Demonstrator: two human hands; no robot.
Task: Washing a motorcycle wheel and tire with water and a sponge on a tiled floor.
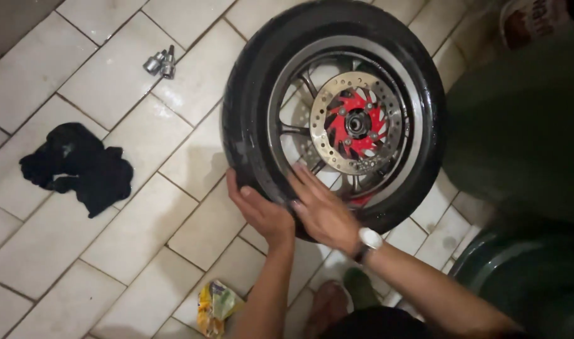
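Both hands are resting on the near edge of the wheel. The left hand (260, 212) is lying on the outside of the tyre (249, 113), palm curved over the tread with the fingers loosely spread, cupping rather than gripping. The right hand (321, 210), with a watch (369, 240) on its wrist, is pressing flat and open across the sidewall where rubber meets rim (407, 94); it is closed on nothing.

The wheel is lying on its side on the tiled floor (111, 238), directly ahead of the hands, its bulk stretching away from the person and slightly to their right. Its axle is pointing up toward the camera, through the red-centred disc (356, 122). The two hands are side by side at the same near arc, so neither is noticeably closer; the left sits further out, the right further in.

Beyond, to the person's left, a black rag (76, 166) and two sockets (161, 63) are sitting well apart from the wheel. A yellow wrapper (214, 306) is lying near the left forearm.
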